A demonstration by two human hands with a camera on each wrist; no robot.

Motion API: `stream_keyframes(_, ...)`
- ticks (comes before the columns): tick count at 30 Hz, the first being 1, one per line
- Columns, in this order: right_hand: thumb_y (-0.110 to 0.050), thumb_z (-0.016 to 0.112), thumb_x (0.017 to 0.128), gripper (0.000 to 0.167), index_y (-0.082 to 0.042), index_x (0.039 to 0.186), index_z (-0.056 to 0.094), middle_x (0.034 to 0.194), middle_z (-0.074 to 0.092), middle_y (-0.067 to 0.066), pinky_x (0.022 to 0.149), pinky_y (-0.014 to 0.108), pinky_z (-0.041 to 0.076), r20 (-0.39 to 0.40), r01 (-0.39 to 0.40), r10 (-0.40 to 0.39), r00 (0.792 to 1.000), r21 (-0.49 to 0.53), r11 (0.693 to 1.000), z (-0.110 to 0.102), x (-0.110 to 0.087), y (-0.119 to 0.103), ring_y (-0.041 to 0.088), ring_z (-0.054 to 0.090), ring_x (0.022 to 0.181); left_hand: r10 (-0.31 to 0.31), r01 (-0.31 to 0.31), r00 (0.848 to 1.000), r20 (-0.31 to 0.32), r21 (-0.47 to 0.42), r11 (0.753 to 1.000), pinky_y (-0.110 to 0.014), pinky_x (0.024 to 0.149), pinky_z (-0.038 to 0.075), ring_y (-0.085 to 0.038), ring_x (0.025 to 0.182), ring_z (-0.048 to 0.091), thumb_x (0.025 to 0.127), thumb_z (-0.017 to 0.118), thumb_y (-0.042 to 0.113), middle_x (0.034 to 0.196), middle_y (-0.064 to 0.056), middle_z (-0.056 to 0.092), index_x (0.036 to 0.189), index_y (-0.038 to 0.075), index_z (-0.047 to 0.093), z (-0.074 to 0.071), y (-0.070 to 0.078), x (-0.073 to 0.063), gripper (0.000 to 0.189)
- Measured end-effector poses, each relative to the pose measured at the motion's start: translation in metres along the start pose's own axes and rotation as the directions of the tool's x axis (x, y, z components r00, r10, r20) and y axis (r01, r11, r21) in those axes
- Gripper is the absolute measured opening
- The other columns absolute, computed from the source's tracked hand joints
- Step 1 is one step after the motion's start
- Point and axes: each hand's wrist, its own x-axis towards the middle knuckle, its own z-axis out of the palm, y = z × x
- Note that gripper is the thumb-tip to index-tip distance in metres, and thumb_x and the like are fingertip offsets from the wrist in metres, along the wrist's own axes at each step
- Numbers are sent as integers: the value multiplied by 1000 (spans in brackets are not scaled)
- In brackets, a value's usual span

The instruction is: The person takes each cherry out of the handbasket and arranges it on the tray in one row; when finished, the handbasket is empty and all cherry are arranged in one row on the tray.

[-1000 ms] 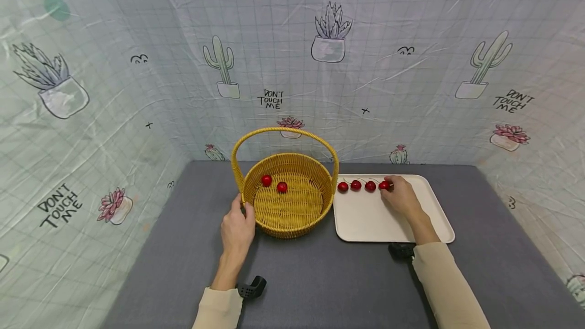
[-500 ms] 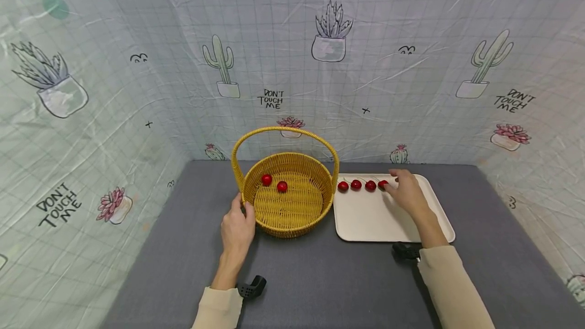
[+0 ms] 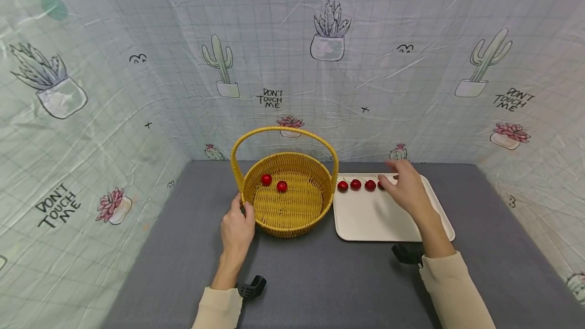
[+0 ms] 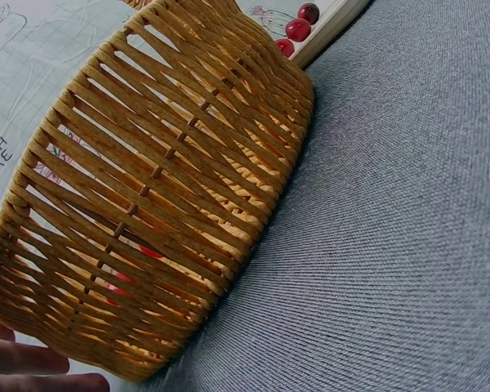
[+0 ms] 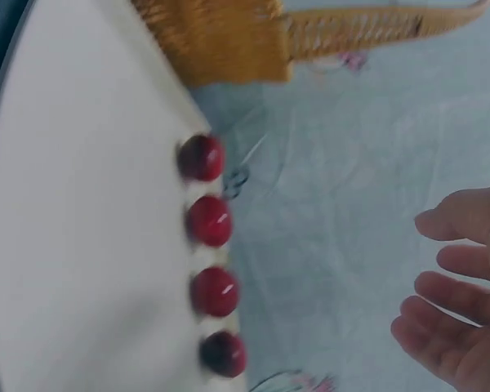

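Observation:
My left hand (image 3: pixel 237 230) holds the left rim of a yellow wicker basket (image 3: pixel 287 227) with a tall arched handle. Two red cherries, one farther back (image 3: pixel 266 179) and one nearer the middle (image 3: pixel 281 187), lie inside. To the right, several stemmed cherries (image 3: pixel 355 184) form a row along the back of a cream tray (image 3: pixel 365 220). Over the tray's back right part hovers my right hand (image 3: pixel 410 193), its thumb and fingers spread with nothing between them. It partly hides the rightmost cherry. In the right wrist view, that hand (image 5: pixel 465 306) is apart from the cherries.
The tray's left edge stands right beside the basket. Both rest on a grey cloth-covered table (image 3: pixel 311 283). A cactus-print sheet (image 3: pixel 274 65) hangs behind and along the sides. A black wrist camera (image 3: pixel 252 287) sits on the left wrist, another (image 3: pixel 407 254) on the right.
My right hand has let go of the rightmost cherry in the row, its fingers spreading, and has lifted slightly up and away. The left hand and basket have stayed put.

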Motion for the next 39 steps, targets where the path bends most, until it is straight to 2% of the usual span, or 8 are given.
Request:
stream_keyframes(11, -7, 71, 89, 41, 4, 126, 60, 121, 61, 23, 86, 53, 53, -66, 155, -153, 986, 21, 988, -11, -7, -50, 38, 61, 105, 8, -8, 1000, -7, 5, 1000, -55, 64, 53, -38, 70, 70, 102, 50, 25, 104, -25, 74, 136, -2, 57, 0, 0, 0, 44)
stream_keyframes(17, -5, 75, 85, 37, 2, 120, 64, 115, 64, 18, 78, 47, 55, -136, 283, -275, 952, 43, 958, -7, -9, -70, 31, 64, 96, 4, -4, 1000, -2, 8, 1000, -55, 65, 53, -37, 70, 69, 103, 49, 27, 105, -25, 74, 138, -2, 56, 0, 0, 0, 46)
stream_keyframes(20, -4, 75, 84, 36, 1, 118, 64, 113, 65, 15, 75, 45, 56, -145, 338, -326, 934, 61, 939, -3, -9, -79, 27, 64, 93, 1, -1, 1000, 2, 4, 1000, -55, 65, 53, -36, 69, 69, 103, 49, 26, 106, -26, 74, 138, -2, 56, 0, 0, -1, 46)
stream_keyframes(27, -6, 75, 86, 36, -2, 120, 64, 112, 65, 12, 74, 39, 57, -82, 391, -384, 920, 98, 915, 9, -5, -106, 25, 64, 93, -7, 7, 1000, 9, 2, 1000, -55, 65, 53, -38, 71, 70, 103, 49, 25, 108, -25, 73, 139, -2, 56, -1, 1, 0, 46)
stream_keyframes(33, -9, 73, 88, 36, -3, 122, 63, 112, 63, 9, 78, 38, 56, 3, 445, -450, 893, 141, 884, 22, 2, -126, 20, 61, 92, -6, 6, 1000, 11, 6, 1000, -53, 61, 52, -34, 64, 67, 102, 49, 24, 106, -26, 74, 139, -3, 55, -2, 2, 1, 46)
stream_keyframes(39, -11, 68, 92, 34, -7, 126, 62, 122, 62, 8, 81, 34, 53, 127, 410, -434, 892, 179, 894, 42, 12, -137, 17, 59, 96, -9, 9, 1000, 12, 12, 1000, -53, 60, 52, -34, 63, 66, 103, 49, 26, 103, -25, 74, 138, -1, 57, -3, 3, 2, 45)
